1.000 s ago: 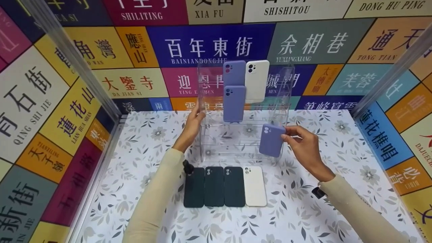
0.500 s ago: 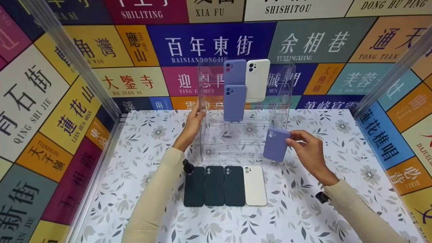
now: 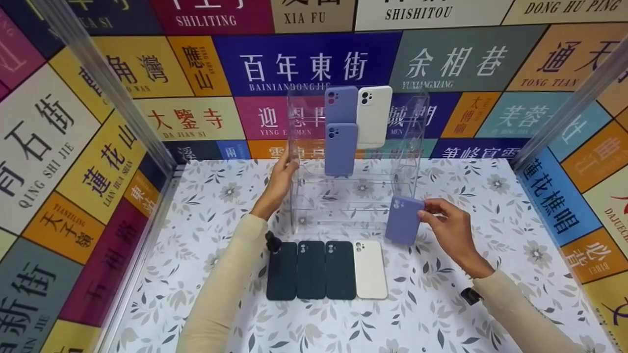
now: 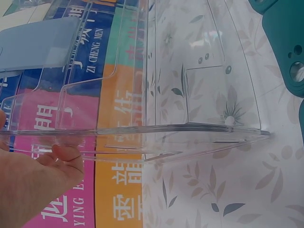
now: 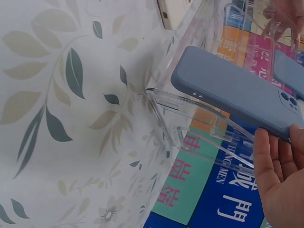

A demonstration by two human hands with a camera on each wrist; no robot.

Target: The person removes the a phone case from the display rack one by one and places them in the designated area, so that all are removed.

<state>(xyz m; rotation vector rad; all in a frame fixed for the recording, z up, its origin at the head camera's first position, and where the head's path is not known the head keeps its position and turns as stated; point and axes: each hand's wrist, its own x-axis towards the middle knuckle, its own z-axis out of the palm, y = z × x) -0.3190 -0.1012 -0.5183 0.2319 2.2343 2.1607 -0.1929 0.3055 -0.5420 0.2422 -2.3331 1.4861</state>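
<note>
My right hand [image 3: 449,225] pinches a purple phone case [image 3: 403,220] by its upper right edge, in front of the lower right of a clear acrylic display stand [image 3: 343,211]. In the right wrist view this phone case [image 5: 232,90] looks blue-grey, its camera cutout near the thumb. My left hand [image 3: 279,186] grips the stand's left side edge; in the left wrist view its fingers [image 4: 69,156] bend around the clear side panel. Two purple phone cases, one upper [image 3: 341,105] and one lower [image 3: 341,149], stand on the tiers, with a white case [image 3: 374,117] at the upper right.
On the floral tabletop [image 3: 441,314], before the stand, lie three dark green cases [image 3: 311,269] in a row with a white case [image 3: 371,269] at their right. Panels of street signs [image 3: 304,66] enclose the table behind and on both sides.
My right hand has moved the purple phone case down and slightly right, away from the stand's lower tiers. The left hand stays on the stand's side.
</note>
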